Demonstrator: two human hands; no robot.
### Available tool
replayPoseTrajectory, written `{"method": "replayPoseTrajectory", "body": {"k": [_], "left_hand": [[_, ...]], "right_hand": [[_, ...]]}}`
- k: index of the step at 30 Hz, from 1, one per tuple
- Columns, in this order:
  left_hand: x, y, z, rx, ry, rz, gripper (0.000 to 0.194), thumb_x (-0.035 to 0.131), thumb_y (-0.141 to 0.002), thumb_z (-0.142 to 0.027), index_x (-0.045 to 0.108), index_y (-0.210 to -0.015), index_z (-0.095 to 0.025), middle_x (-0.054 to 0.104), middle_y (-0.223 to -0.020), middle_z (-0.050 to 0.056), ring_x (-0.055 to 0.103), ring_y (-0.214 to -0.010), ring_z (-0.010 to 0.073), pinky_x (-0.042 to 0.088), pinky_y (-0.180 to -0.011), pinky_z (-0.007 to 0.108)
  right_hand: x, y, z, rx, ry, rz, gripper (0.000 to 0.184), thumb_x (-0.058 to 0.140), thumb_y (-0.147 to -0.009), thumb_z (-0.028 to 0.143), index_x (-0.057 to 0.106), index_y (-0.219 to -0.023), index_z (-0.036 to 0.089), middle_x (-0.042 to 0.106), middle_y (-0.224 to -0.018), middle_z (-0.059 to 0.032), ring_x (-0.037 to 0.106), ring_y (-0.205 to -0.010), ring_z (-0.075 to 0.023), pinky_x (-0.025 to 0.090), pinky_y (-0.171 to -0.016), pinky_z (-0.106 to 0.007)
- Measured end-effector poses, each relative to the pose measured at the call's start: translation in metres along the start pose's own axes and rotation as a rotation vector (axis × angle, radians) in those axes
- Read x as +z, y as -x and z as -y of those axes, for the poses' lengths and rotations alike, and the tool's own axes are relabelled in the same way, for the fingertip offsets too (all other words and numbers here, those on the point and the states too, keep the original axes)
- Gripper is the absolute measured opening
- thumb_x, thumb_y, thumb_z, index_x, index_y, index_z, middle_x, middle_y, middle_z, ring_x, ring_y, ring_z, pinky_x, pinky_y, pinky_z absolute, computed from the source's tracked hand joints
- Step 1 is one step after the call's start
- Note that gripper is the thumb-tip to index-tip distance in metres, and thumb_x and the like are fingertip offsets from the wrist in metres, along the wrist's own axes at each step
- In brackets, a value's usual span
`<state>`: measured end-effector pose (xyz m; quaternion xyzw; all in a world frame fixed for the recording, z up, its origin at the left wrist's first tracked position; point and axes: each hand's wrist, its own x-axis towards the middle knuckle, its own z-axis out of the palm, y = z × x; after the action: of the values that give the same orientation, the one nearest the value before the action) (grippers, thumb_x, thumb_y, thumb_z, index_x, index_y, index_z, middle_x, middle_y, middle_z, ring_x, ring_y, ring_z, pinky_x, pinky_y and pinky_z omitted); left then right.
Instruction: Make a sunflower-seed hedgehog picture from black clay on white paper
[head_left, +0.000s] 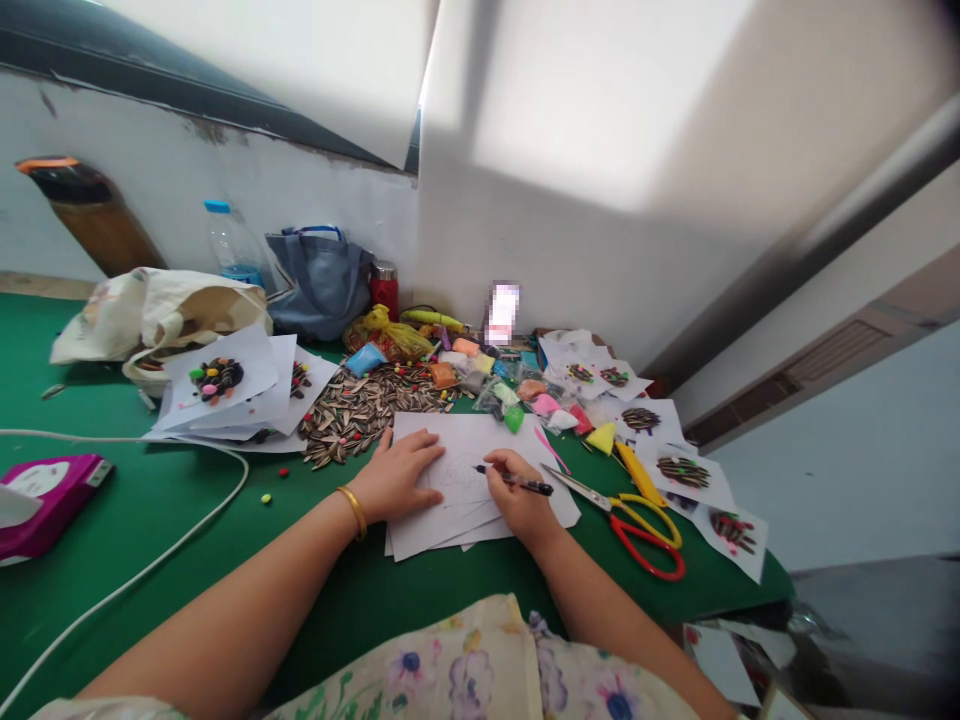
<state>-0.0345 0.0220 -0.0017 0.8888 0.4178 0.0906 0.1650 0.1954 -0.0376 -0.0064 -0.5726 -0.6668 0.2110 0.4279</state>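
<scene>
A small stack of white paper (427, 535) lies on the green tabletop in front of me, with faint line marks on the top sheet. My left hand (401, 475) rests flat on the paper's left side, fingers spread, a gold bangle at the wrist. In my right hand (521, 495) is a black pen (534, 486), its tip at the marks in the middle of the sheet. Just beyond my left hand spreads a heap of striped sunflower seeds (360, 405). To the right of my right hand lie scissors (626, 510) with red and yellow handles, their blades apart.
Paper sheets with seed pictures (217, 385) are piled at left; more seed pictures (684, 472) line the right edge. Bags of coloured clay (517, 395), a yellow cutter (640, 474), a blue bag (319, 275), a bottle (229, 245), a white cable (202, 540) and a purple tissue pack (56, 500) surround me.
</scene>
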Motion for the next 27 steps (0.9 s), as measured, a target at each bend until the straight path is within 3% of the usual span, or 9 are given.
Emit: {"method": "replayPoseTrajectory", "body": {"k": [6, 12, 15, 20, 24, 27], "left_hand": [[-0.001, 0.000, -0.001, -0.001, -0.002, -0.003, 0.069, 0.066, -0.073, -0.050, 0.048, -0.135, -0.028, 0.040, -0.149, 0.009, 0.030, -0.140, 0.0314, 0.001, -0.112, 0.065], [-0.001, 0.001, -0.001, 0.001, 0.013, -0.001, 0.072, 0.066, -0.073, -0.050, 0.043, -0.139, -0.029, 0.039, -0.149, 0.008, 0.029, -0.140, 0.0313, -0.001, -0.112, 0.065], [-0.001, 0.001, 0.000, -0.003, 0.017, 0.005, 0.073, 0.065, -0.074, -0.049, 0.042, -0.140, -0.028, 0.039, -0.150, 0.008, 0.028, -0.140, 0.0311, -0.001, -0.112, 0.064], [-0.002, 0.001, -0.001, -0.021, 0.005, 0.006, 0.071, 0.065, -0.073, -0.048, 0.045, -0.138, -0.028, 0.037, -0.150, 0.009, 0.026, -0.141, 0.0330, 0.001, -0.113, 0.064], [-0.004, 0.001, -0.004, -0.026, 0.010, -0.005, 0.068, 0.065, -0.073, -0.046, 0.048, -0.136, -0.027, 0.037, -0.151, 0.009, 0.026, -0.141, 0.0328, 0.002, -0.113, 0.064], [-0.004, 0.001, -0.005, -0.033, 0.008, -0.020, 0.067, 0.066, -0.072, -0.045, 0.049, -0.135, -0.026, 0.037, -0.151, 0.009, 0.025, -0.141, 0.0331, 0.003, -0.113, 0.063]], "right_hand": [[0.005, 0.002, 0.000, -0.133, -0.020, 0.008, 0.020, 0.056, -0.084, 0.026, 0.064, -0.103, 0.022, 0.066, -0.097, -0.0044, 0.061, -0.088, -0.0179, 0.049, -0.081, -0.031], [-0.015, -0.008, -0.014, -0.190, 0.146, -0.074, 0.030, 0.047, -0.091, 0.026, 0.056, -0.119, 0.021, 0.061, -0.106, -0.0089, 0.057, -0.099, -0.0213, 0.047, -0.087, -0.035], [-0.026, -0.012, -0.026, -0.212, 0.301, -0.028, 0.034, 0.048, -0.087, 0.019, 0.056, -0.120, 0.020, 0.060, -0.112, -0.0106, 0.055, -0.106, -0.0234, 0.043, -0.094, -0.038], [-0.043, -0.010, -0.042, -0.041, 0.625, 0.058, 0.056, 0.049, -0.072, 0.005, 0.057, -0.124, 0.023, 0.058, -0.121, -0.0105, 0.051, -0.110, -0.0284, 0.041, -0.089, -0.040], [-0.049, -0.010, -0.049, 0.071, 0.725, 0.027, 0.051, 0.044, -0.077, 0.005, 0.065, -0.118, 0.028, 0.061, -0.117, -0.0098, 0.051, -0.107, -0.0284, 0.039, -0.085, -0.041], [-0.049, -0.011, -0.045, 0.069, 0.720, -0.030, 0.049, 0.044, -0.078, 0.006, 0.066, -0.116, 0.027, 0.061, -0.118, -0.0093, 0.051, -0.107, -0.0277, 0.038, -0.088, -0.041]]}}
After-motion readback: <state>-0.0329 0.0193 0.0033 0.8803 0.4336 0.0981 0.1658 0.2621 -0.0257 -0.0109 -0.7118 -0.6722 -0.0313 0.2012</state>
